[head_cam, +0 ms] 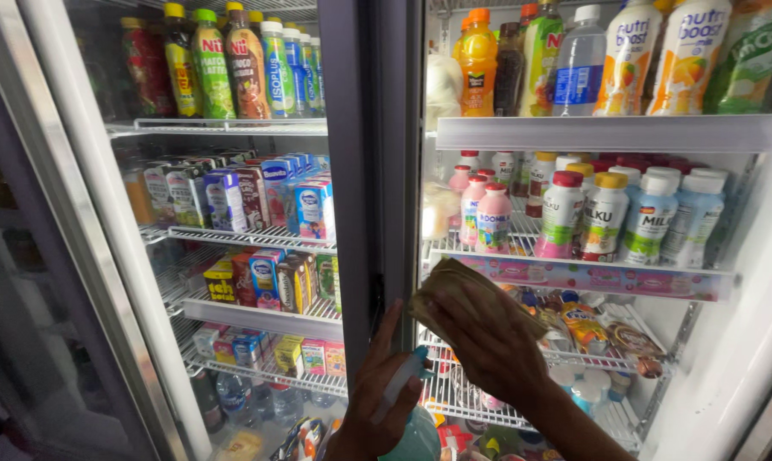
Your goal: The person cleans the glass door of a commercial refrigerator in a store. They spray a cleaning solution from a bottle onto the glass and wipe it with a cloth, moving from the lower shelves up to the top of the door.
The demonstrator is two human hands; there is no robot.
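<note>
Tan cloth (454, 286) lies flat under our right hand (488, 341), fingers spread, pressed on the cooler's right glass door (745, 256), just above our left hand (377, 401). That one is closed round a pale spray bottle (407, 427), upright by the door frame (365, 213). Behind the glass, wire shelves (574, 277) hold milk bottles (604, 213).

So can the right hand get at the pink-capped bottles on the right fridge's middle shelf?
Probably not directly: the right hand presses a cloth on the closed glass door, and the pink-capped bottles sit behind that glass.
</note>
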